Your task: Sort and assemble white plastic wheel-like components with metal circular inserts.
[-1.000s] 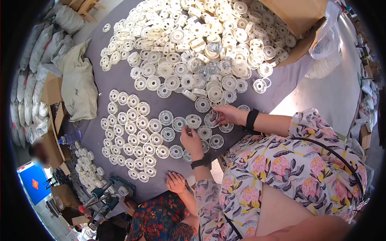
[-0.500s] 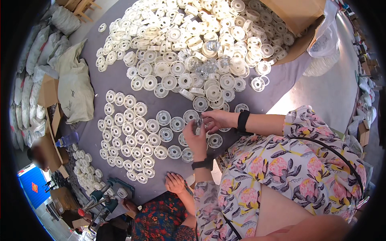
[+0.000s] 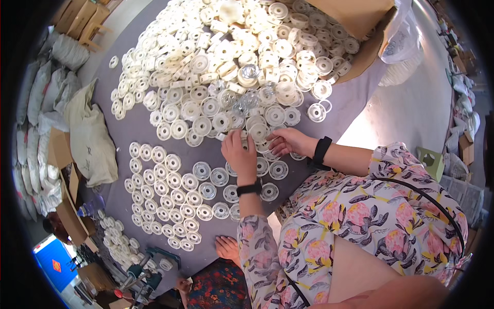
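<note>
White round plastic wheels (image 3: 201,125), each with a centre hole, lie in a big heap. At the heap's near edge my left hand (image 3: 241,157) has its fingers bent round a white wheel, mostly covered by the hand. To its right, my right hand (image 3: 292,143) hovers by the heap, fingers curled in; whether something small is in them cannot be made out. Clear shiny rings (image 3: 246,103) lie in a small pile on the heap. Below my hands, several wheels with a shiny silvery face (image 3: 220,177) lie flat, some partly hidden by my left hand and forearm.
Plain white wheels (image 3: 175,179) lie in rows on the grey cloth (image 3: 110,170). An open carton (image 3: 360,20) stands behind the heap. A co-worker's hand (image 3: 227,247) rests at the table's near edge. A green bench tool (image 3: 146,275) and a white sack (image 3: 92,141) are at left.
My hands were together over the silvery-faced wheels; now they are apart. My left hand has reached forward to the heap. The view has shifted, and the co-worker's hand appears lower.
</note>
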The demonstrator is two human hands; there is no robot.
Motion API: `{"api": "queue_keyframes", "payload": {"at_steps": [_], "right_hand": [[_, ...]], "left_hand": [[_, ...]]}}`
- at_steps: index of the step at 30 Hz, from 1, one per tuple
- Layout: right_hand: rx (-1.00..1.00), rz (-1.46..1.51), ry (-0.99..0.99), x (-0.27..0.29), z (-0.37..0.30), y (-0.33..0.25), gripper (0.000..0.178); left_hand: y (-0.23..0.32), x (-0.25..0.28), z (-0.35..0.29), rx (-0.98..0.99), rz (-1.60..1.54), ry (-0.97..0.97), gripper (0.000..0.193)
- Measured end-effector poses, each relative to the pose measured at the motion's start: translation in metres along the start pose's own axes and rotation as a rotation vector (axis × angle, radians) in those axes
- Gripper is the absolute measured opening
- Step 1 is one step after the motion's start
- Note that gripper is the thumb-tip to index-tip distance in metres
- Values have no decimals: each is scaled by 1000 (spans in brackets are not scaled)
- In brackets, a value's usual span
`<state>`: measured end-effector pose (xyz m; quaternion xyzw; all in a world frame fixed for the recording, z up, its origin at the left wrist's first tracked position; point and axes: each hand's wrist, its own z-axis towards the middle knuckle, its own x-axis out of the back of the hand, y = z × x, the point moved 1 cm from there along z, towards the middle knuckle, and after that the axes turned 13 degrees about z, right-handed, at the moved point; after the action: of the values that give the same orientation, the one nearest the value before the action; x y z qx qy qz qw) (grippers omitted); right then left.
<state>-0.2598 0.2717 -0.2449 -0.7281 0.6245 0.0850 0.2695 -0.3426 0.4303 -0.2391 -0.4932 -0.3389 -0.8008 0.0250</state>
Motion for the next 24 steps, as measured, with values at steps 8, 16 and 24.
{"api": "queue_keyframes", "payload": {"at_steps": [8,16,24], "right_hand": [[43,11,-35,10,-21,-15,45],[66,126,-114,-17,-8,-22,35],[268,-346,117,-18,-6,1,28]], "left_hand": [[8,-16,49,3,66,-208,15],[64,18,-35,232,-463,-169,9],[79,30,-58,222,-61,-153,10]]}}
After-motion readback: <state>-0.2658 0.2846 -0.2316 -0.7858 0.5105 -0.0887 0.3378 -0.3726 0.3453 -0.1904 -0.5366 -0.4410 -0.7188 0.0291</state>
